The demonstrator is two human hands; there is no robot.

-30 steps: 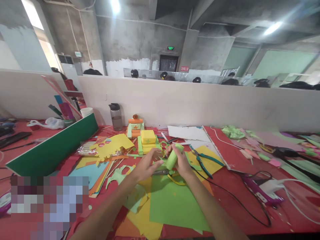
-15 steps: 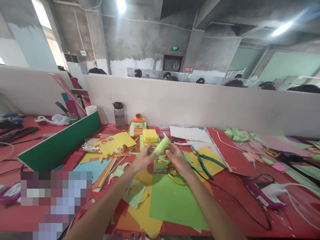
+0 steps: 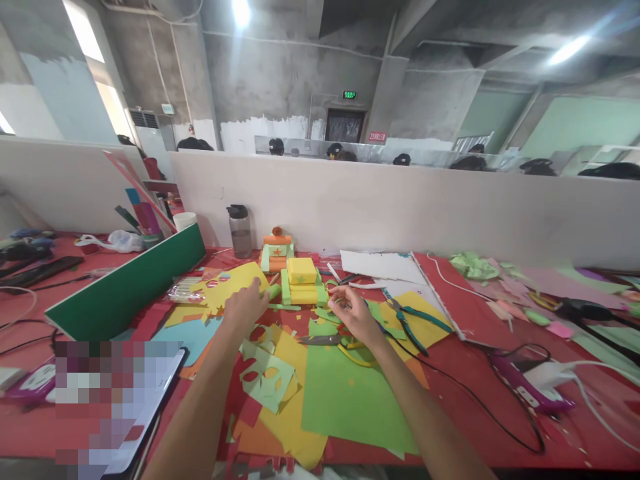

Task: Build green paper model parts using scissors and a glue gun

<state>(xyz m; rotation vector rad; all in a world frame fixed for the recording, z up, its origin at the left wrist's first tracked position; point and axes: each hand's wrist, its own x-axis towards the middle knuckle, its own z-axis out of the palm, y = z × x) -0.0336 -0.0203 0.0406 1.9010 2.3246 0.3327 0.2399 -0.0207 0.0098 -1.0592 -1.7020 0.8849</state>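
Note:
My left hand [image 3: 247,303] is closed on a light green paper roll [image 3: 273,291], whose end pokes out past the fingertips. It hovers by a yellow paper sheet [image 3: 240,283] with cut-out holes. My right hand [image 3: 353,312] has its fingertips pinched together beside a yellow and green paper model [image 3: 302,272] with a star on its front; whatever is between them is too small to make out. Behind stands an orange and green paper model [image 3: 277,251]. Below the hands lie scissors [image 3: 320,341] with yellow handles and a large green sheet [image 3: 350,400].
Teal-handled pliers [image 3: 413,325] lie right of my right hand. A water bottle [image 3: 240,232] stands by the white partition [image 3: 390,207]. On the left leans a green board [image 3: 130,283]. A purple power strip [image 3: 533,383] with cables sits at right. Paper scraps [image 3: 270,377] cover the middle.
My hands have moved apart. The left one has carried the green paper roll left, away from the front of the yellow and green model, which now shows more fully.

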